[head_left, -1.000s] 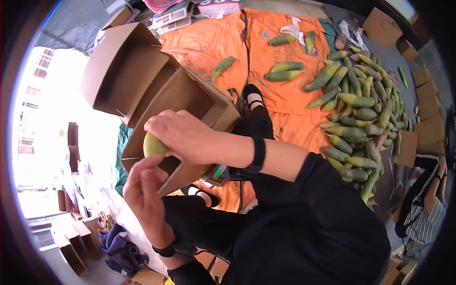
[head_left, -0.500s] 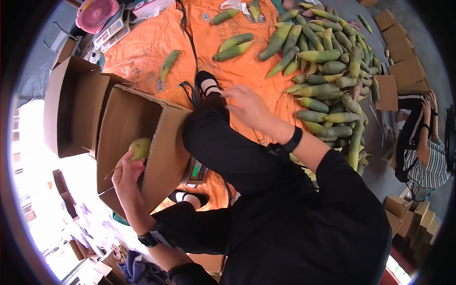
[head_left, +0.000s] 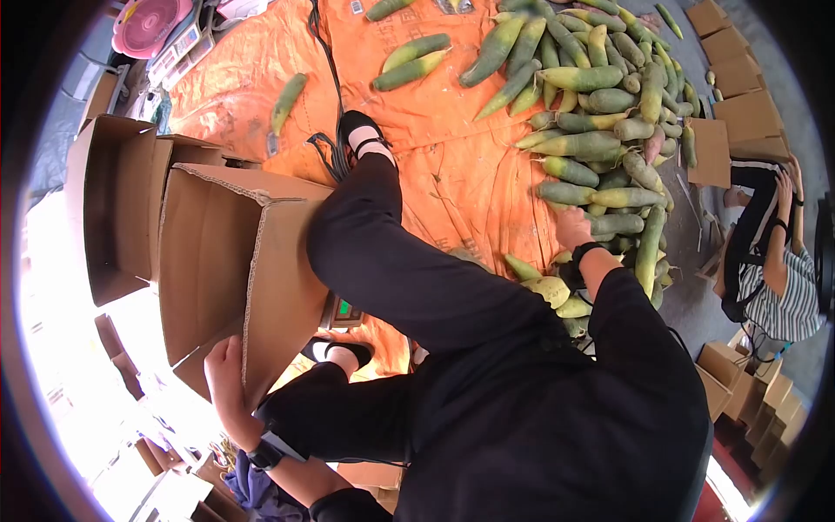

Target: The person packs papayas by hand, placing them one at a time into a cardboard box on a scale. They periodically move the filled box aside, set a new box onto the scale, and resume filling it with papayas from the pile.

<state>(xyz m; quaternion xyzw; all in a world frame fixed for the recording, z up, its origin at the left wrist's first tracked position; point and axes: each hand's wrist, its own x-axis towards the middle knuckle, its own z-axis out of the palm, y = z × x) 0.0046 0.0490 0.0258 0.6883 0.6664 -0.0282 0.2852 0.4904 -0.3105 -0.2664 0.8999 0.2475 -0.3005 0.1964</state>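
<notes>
My right hand (head_left: 574, 229) is at the near left edge of a big heap of green radishes (head_left: 600, 143), its fingers closed round the end of one radish (head_left: 616, 224). My left hand (head_left: 227, 376) is over the near rim of an open cardboard box (head_left: 287, 278), its fingers curled. Anything inside those fingers is hidden. The box leans against my knee, and the part of its inside that shows holds no radish. A digital scale (head_left: 344, 311) with a green display sits partly under the box.
A second open box (head_left: 117, 209) stands to the left. Loose radishes (head_left: 416, 63) lie on the orange sheet (head_left: 452, 191), with a black cable (head_left: 326, 70) across it. At the right a person in a striped shirt (head_left: 787, 300) sits near stacked boxes (head_left: 752, 122).
My right hand has moved right and down onto the heap and closed on a radish. The round green radish in my left hand is out of sight; that hand has moved down to the box rim.
</notes>
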